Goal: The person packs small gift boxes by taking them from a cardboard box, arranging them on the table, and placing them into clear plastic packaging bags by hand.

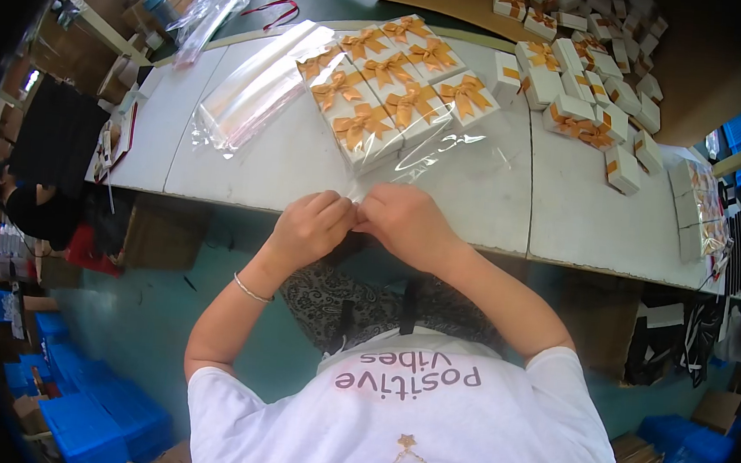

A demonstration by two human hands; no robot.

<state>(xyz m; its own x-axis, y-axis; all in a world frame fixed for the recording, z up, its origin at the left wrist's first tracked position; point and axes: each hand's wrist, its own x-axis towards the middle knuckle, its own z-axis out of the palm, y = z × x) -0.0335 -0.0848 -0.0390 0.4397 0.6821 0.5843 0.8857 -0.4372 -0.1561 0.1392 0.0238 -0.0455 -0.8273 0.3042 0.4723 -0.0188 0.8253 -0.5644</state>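
Note:
My left hand point(312, 227) and my right hand point(410, 224) meet at the front edge of the white table, fingers closed on the gathered end of a clear plastic bag point(411, 155). Beyond them, inside the bag, lie white boxes point(379, 102) with orange ribbon bows, packed side by side. The fingertips of both hands nearly touch, and the plastic between them is mostly hidden.
Flat clear bags point(255, 92) lie left of the boxes. Loose white boxes point(585, 100) spill from a cardboard carton point(705, 75) at the back right. Wrapped boxes point(699, 209) stand at the table's point(227, 172) right end. A person point(42, 206) is partly visible far left.

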